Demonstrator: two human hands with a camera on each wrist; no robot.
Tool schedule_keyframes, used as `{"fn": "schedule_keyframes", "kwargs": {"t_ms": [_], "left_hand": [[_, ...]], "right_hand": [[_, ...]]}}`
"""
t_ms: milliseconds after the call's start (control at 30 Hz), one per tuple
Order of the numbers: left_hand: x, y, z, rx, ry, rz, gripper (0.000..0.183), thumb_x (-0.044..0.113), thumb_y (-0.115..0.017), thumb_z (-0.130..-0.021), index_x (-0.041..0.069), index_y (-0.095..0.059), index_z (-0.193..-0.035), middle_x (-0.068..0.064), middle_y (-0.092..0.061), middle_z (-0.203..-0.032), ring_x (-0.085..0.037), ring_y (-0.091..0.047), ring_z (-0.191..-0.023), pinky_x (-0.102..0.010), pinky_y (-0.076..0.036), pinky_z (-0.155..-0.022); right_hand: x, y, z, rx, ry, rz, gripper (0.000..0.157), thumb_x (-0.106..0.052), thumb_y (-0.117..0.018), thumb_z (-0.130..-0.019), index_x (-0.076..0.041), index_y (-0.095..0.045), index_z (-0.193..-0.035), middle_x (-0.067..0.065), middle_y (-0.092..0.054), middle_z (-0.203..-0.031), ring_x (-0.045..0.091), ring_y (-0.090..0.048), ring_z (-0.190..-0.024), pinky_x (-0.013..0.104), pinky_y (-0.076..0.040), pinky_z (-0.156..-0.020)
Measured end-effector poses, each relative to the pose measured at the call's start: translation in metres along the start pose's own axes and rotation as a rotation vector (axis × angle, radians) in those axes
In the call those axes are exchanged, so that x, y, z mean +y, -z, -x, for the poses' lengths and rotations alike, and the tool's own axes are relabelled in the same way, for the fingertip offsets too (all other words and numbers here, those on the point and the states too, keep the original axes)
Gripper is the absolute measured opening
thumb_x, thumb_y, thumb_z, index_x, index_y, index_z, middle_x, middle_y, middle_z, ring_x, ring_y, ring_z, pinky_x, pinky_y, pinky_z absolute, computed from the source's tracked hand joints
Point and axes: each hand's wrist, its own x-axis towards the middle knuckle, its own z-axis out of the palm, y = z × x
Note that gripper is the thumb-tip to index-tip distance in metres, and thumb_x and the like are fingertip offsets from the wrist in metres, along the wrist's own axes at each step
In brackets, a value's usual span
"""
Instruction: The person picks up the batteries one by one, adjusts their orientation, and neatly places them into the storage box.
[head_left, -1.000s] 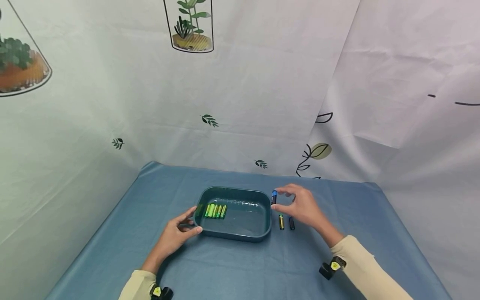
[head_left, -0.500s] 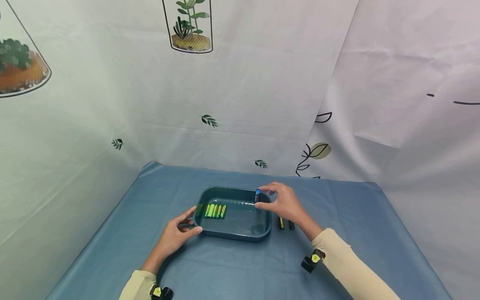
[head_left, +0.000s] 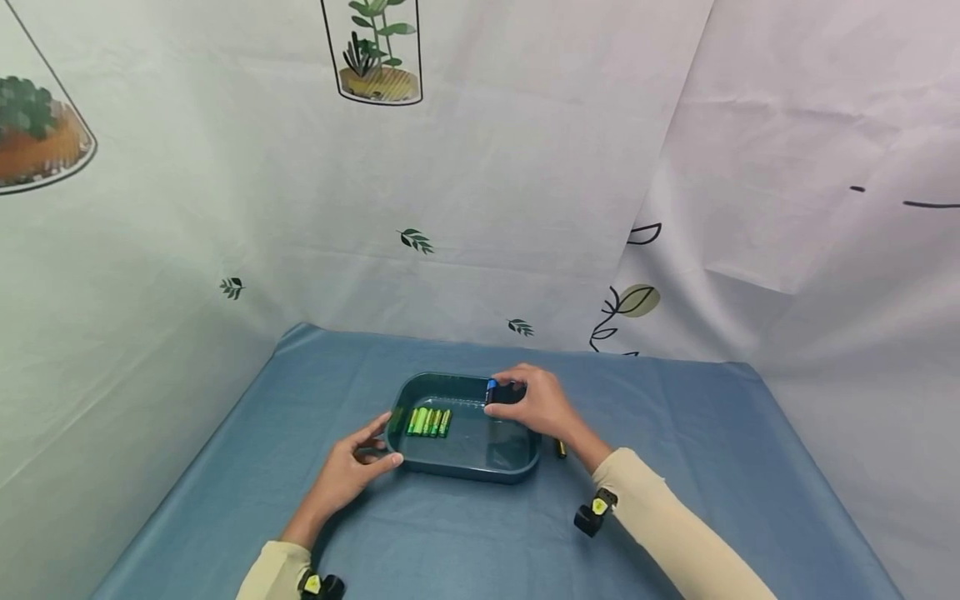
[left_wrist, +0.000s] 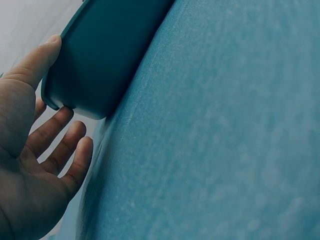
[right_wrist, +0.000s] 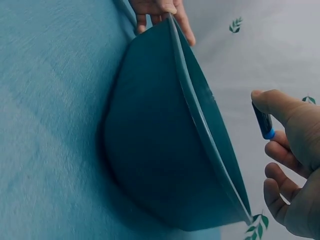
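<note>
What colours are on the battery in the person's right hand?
The battery is dark, nearly black, with a blue end; the right wrist view shows it best.

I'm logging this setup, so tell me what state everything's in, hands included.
Blue-and-black battery: pinched, held above the dish.
Green batteries: lying side by side inside the dish, near its left end.
Dish: upright, resting on the blue cloth.
Yellow-and-black battery: right of the dish, partly hidden.
Left hand: gripping the dish's left end.
Right hand: pinching the blue-and-black battery.
</note>
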Motion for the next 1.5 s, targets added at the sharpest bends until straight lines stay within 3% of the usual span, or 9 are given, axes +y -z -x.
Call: {"fn": "schedule_keyframes", "kwargs": {"t_ms": [400,667,967,1300,1500], "left_hand": [[-0.001,0.000,0.000,0.000,0.012,-0.007,0.076,0.032,-0.084,-0.087,0.020,-0.050,-0.154,-0.018,-0.052,-0.150,-0.026,-0.062,-0.114,-0.031,-0.055,-0.083],[0.000,0.000,-0.001,-0.005,0.014,-0.003,0.076,0.032,-0.084,-0.087,0.019,-0.049,-0.154,-0.019,-0.052,-0.151,-0.027,-0.062,-0.114,-0.032,-0.054,-0.083],[-0.001,0.000,-0.001,0.001,0.006,-0.018,0.076,0.033,-0.084,-0.087,0.019,-0.049,-0.154,-0.019,-0.053,-0.150,-0.027,-0.062,-0.115,-0.032,-0.055,-0.085],[0.000,0.000,0.000,-0.011,0.018,-0.006,0.076,0.033,-0.083,-0.088,0.021,-0.049,-0.154,-0.018,-0.052,-0.151,-0.027,-0.062,-0.115,-0.033,-0.055,-0.084],[0.000,0.000,0.000,-0.006,0.007,-0.009,0.075,0.031,-0.083,-0.088,0.020,-0.049,-0.154,-0.019,-0.052,-0.150,-0.026,-0.063,-0.114,-0.031,-0.054,-0.084]], "right_hand": [[-0.006,-0.029,-0.008,-0.011,-0.010,-0.037,0.050,-0.039,-0.087,-0.083,-0.015,-0.075,-0.124,-0.003,-0.068,-0.108,0.013,-0.058,-0.091,0.034,-0.050,-0.075],[-0.013,-0.041,-0.007,-0.021,-0.069,-0.072,0.048,-0.037,-0.086,-0.085,-0.013,-0.074,-0.125,0.001,-0.068,-0.112,0.020,-0.061,-0.093,0.033,-0.050,-0.073],[-0.016,-0.054,-0.010,-0.039,-0.074,-0.090,0.047,-0.035,-0.088,-0.083,-0.014,-0.075,-0.123,0.002,-0.070,-0.112,0.011,-0.058,-0.085,0.029,-0.050,-0.071],[-0.015,-0.061,-0.015,-0.071,-0.107,-0.082,0.047,-0.035,-0.088,-0.082,-0.014,-0.076,-0.122,0.002,-0.070,-0.111,0.008,-0.056,-0.077,0.031,-0.050,-0.069],[-0.017,-0.066,-0.018,-0.084,-0.138,-0.066,0.048,-0.034,-0.090,-0.080,-0.012,-0.076,-0.121,0.005,-0.072,-0.113,0.014,-0.064,-0.083,0.037,-0.055,-0.076]]}}
